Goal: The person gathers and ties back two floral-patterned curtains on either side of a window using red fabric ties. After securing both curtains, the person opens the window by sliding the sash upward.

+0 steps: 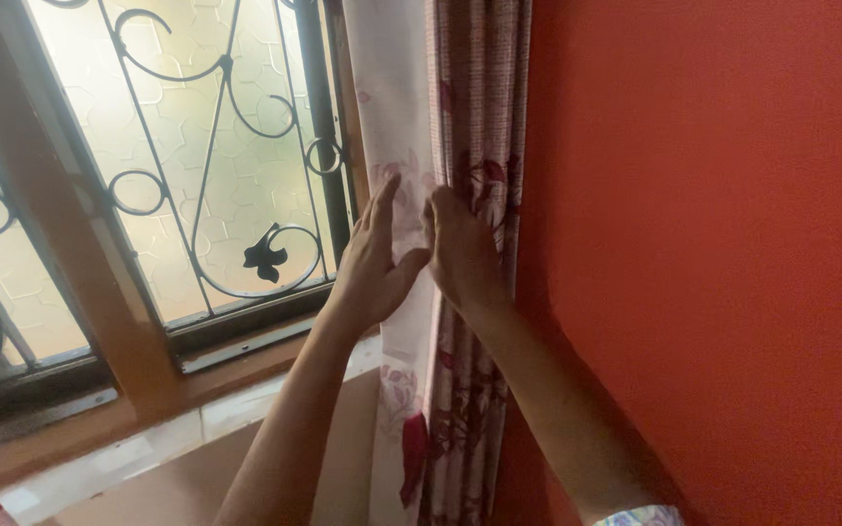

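Nearest to us, our two bare forearms are reaching up from the bottom of the view, a bit of pale patterned sleeve (640, 514) showing at the right wrist. Our left hand (374, 261) is lying flat and released, fingers straight, with its thumb hooking the pale edge of the long white and maroon curtain with a red flower print (445, 117). Our right hand (460, 248) is pressing against the darker folds just beside it, fingers curled into the cloth; whether it is truly pinching a fold or only pushing, we cannot tell.

As we are judging it, the curtain is already gathered: it is hanging in a narrow upright bunch between the window and the plain red painted wall (713, 244), and the glass is uncovered. Only the smoothing or settling of the folds seems left.

The cloth is looking thin and soft, its pale side turned towards the window, striped maroon pleats towards the wall.

Further off, the brown wooden window frame (99, 282) is holding frosted patterned glass behind a black wrought-iron scroll grille (211, 146), above a glossy sill (148, 438).
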